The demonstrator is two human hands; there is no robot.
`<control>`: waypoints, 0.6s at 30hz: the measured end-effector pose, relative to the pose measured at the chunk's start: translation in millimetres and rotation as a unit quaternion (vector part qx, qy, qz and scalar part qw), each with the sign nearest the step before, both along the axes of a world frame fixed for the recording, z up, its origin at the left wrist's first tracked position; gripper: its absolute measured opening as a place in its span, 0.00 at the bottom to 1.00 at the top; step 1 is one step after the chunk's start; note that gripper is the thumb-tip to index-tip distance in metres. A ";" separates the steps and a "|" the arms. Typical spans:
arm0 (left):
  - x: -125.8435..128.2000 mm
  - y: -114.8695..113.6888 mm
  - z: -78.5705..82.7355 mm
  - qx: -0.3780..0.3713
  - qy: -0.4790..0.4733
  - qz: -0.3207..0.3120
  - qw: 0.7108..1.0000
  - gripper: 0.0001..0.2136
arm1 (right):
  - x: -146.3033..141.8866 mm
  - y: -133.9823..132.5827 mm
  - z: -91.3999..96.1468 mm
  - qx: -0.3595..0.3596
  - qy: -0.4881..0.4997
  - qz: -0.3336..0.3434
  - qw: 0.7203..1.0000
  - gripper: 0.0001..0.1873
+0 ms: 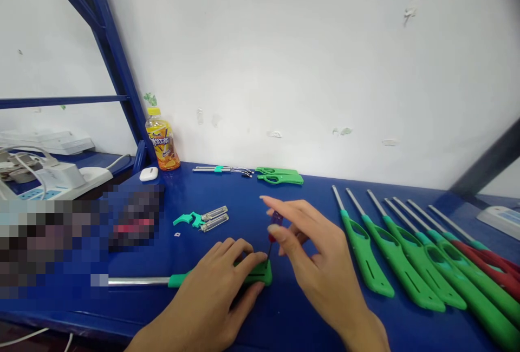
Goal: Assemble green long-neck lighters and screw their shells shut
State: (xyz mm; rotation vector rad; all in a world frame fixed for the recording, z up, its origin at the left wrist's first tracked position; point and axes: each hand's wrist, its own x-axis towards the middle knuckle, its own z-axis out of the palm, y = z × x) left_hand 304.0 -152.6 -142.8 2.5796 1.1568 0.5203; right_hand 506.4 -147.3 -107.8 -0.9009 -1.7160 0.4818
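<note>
My left hand [227, 279] grips a green long-necked lighter [260, 274] that lies on the blue table, its metal tube pointing left. Between the fingers of my right hand [317, 254] is a small screwdriver [277, 223] with a dark red and purple handle. Its thin shaft stands nearly upright, and the tip meets the handle end of the lighter beside my left fingertips. Whether the tip sits in a screw is too small to tell. My left palm covers the middle of the lighter.
Several green lighters [368, 257] and red ones [487, 265] lie in a row at right. Behind my hands are teal trigger parts [190, 219], clear tanks [214, 218], green handle shells [280, 176] and metal tubes [211, 169]. A drink bottle [163, 143] and white case [148, 174] stand back left.
</note>
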 end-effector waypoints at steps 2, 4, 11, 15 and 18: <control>0.0 0.3 0.5 -0.002 -0.001 -0.001 1.000 0.16 | -0.1 -1.2 0.9 -0.031 0.029 0.041 0.998 0.19; 0.0 0.7 0.6 -0.003 -0.001 -0.002 1.000 0.15 | -0.1 -1.5 1.6 -0.058 0.060 0.064 0.994 0.18; 0.1 0.7 0.0 0.011 0.001 -0.001 1.000 0.16 | -0.2 2.7 1.8 -0.027 0.052 -0.009 0.998 0.08; 0.0 0.5 -0.2 0.014 0.006 0.003 1.000 0.16 | -0.4 4.3 1.3 -0.021 0.040 -0.018 0.999 0.06; 0.0 1.0 -0.5 0.013 0.006 0.003 1.000 0.16 | -0.5 3.2 2.1 -0.015 0.034 -0.023 0.999 0.06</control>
